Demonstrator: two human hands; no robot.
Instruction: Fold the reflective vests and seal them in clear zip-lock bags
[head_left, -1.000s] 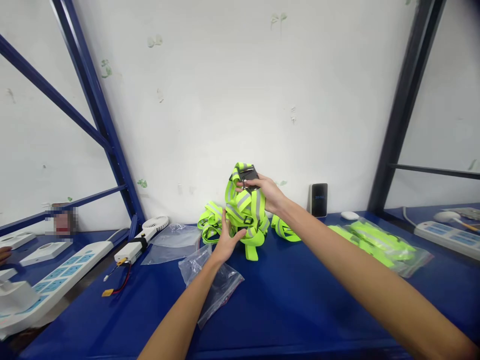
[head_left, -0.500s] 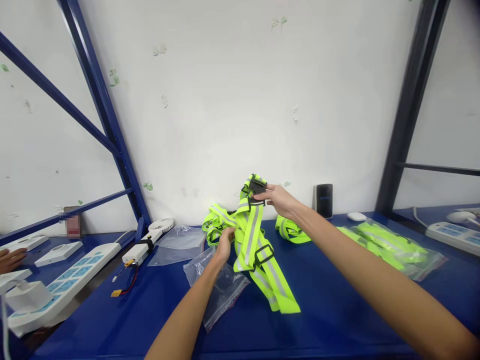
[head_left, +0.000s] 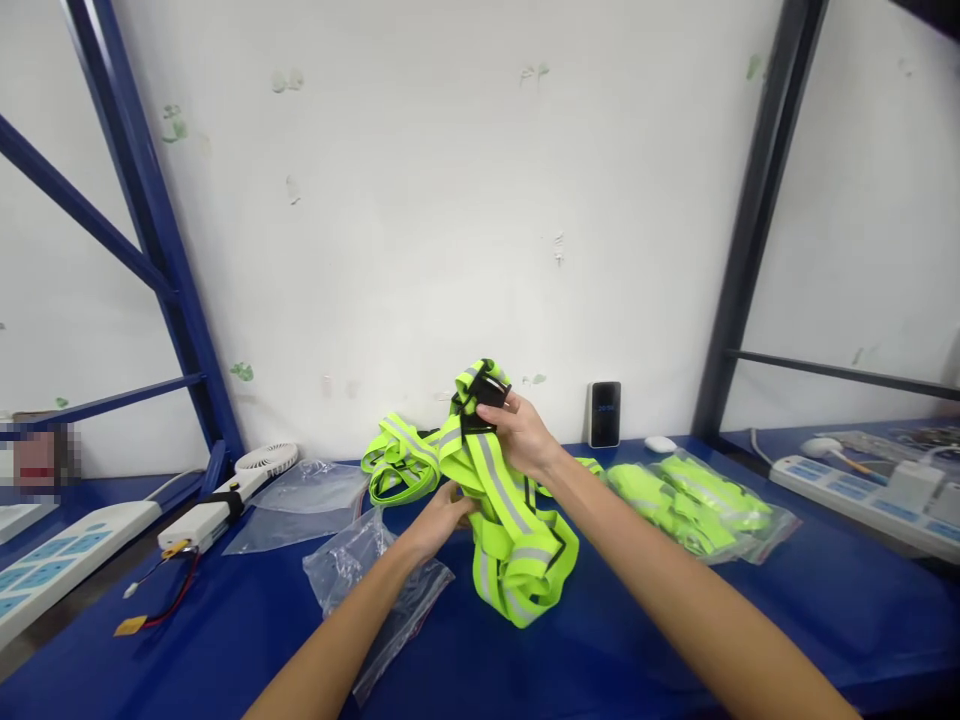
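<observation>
My right hand (head_left: 521, 430) pinches the black buckle (head_left: 486, 402) at the top of a bright yellow-green reflective harness (head_left: 499, 490) with silver stripes. Its straps hang down from the buckle, and the lower loops bunch near the blue table (head_left: 622, 640). Lower on the left, my left hand (head_left: 442, 520) has its fingers closed at the edge of the straps; the fingertips are partly hidden behind them. Just behind it lies a second coiled reflective harness (head_left: 401, 460). An opened clear plastic bag (head_left: 352, 560) lies under my left forearm.
Another clear bag (head_left: 315, 490) lies behind. To the left are a white handheld fan (head_left: 266, 460), a white battery pack with wires (head_left: 195, 525) and a power strip (head_left: 75, 550). Bagged reflective harnesses (head_left: 697, 500) lie right, near an upright phone-like device (head_left: 604, 415) and a white case (head_left: 660, 444).
The view has turned right, so the surroundings shift left. The long strap end that hung toward the front has gathered into loops below the buckle. Both hands keep their hold.
</observation>
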